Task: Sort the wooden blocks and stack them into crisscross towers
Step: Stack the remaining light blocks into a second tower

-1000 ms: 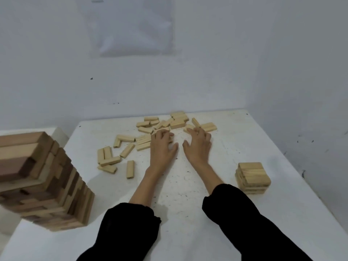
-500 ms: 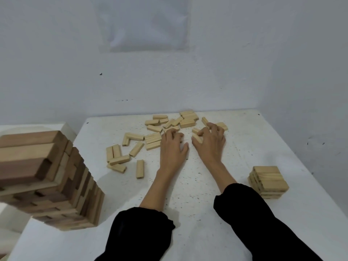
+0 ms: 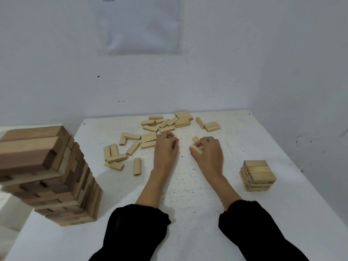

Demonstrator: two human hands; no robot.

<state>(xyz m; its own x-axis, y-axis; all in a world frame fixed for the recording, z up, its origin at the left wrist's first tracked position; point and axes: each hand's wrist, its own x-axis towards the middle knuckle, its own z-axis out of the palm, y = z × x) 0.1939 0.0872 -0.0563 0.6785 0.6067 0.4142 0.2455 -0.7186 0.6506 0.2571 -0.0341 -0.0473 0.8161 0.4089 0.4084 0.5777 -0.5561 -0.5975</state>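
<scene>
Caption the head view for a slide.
The right hand grips pale blocks, left hand curls beside the scattered blocks, between a tall mixed-wood tower and a short pale stack.

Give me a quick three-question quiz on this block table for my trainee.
1. True or false: the short tower stands on the person's left.
2. The right hand grips: A) nothing, B) light blocks, C) one dark block?
3. Fill in: the tall tower mixes light and ____ wood.
Key: 1 false; 2 B; 3 dark.
</scene>
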